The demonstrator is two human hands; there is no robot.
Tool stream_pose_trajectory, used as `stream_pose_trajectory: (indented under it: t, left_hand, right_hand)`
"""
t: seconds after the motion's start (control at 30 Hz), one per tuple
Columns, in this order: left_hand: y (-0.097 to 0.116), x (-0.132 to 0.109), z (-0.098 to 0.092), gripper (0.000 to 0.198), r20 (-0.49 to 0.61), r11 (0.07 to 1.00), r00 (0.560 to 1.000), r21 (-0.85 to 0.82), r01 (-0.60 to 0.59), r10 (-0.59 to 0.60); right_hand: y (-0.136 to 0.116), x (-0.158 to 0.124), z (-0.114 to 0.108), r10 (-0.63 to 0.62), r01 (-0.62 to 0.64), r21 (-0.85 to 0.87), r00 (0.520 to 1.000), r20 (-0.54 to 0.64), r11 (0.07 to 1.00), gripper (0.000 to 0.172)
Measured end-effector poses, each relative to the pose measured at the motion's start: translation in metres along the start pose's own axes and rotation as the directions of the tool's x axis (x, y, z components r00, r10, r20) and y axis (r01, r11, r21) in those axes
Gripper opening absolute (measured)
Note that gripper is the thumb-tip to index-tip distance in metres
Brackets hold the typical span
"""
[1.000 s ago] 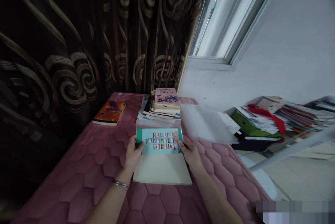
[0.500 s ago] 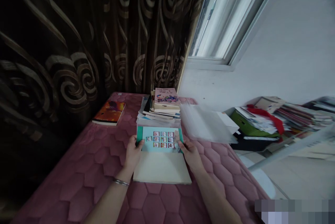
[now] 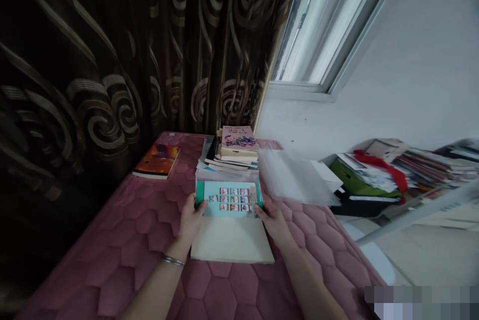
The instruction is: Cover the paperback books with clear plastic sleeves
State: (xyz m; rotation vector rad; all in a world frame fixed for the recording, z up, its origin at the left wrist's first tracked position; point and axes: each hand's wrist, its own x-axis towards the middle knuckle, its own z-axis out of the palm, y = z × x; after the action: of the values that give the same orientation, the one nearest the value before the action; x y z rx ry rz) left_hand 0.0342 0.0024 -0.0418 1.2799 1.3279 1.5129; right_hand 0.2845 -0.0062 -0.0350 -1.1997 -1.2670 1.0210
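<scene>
Teal book lies flat on the pink quilted mattress, just in front of a stack of books, with its near half under a cream sheet. It looks thin, light and a bit floppy, probably slick too, so I'd hold it by the side edges. Left hand and right hand each have their grip closed on one edge. The cover has a grid of tiny pictures and a green stripe on the left.

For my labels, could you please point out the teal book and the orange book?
teal book [image 3: 229, 199]: head view, middle of its cover.
orange book [image 3: 157, 159]: head view, middle of its cover.
</scene>
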Motion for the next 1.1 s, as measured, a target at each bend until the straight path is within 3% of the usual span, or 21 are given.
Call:
stream_pose_trajectory:
  t: [0.33, 0.53, 0.63, 0.8, 1.0, 1.1]
  left_hand:
    - [-0.001, -0.001, 0.000, 0.032, -0.005, 0.995, 0.999, -0.098, 0.032, -0.032]
    - [-0.009, 0.002, 0.000, 0.028, -0.008, 0.997, 1.000, -0.074, 0.010, -0.010]
    - [-0.009, 0.002, -0.001, 0.026, 0.009, 0.998, 1.000, -0.056, 0.004, -0.004]
    - [-0.005, 0.001, 0.000, 0.020, -0.007, 1.000, 1.000, 0.007, 0.015, -0.014]
    - [-0.004, 0.001, -0.001, 0.029, 0.014, 0.996, 0.999, -0.067, 0.050, -0.049]
    - [-0.005, 0.001, -0.002, 0.034, 0.004, 0.996, 0.998, -0.067, 0.057, -0.057]
  right_hand:
    - [0.015, 0.010, 0.003, -0.030, 0.019, -0.117, 0.995, -0.091, 0.993, 0.049]
    - [-0.003, 0.002, -0.001, 0.001, -0.002, 0.039, 0.999, 0.042, 0.999, 0.048]
    - [-0.008, 0.000, -0.003, 0.009, -0.011, 0.026, 0.997, 0.077, 1.000, 0.051]
    - [0.003, 0.004, -0.005, -0.040, 0.043, -0.092, 0.999, 0.035, 0.995, 0.041]
    - [0.012, 0.008, 0.000, -0.050, 0.042, -0.135, 0.997, -0.052, 0.990, 0.039]
    - [0.009, 0.007, 0.000, -0.048, 0.043, -0.108, 0.998, -0.042, 0.993, 0.041]
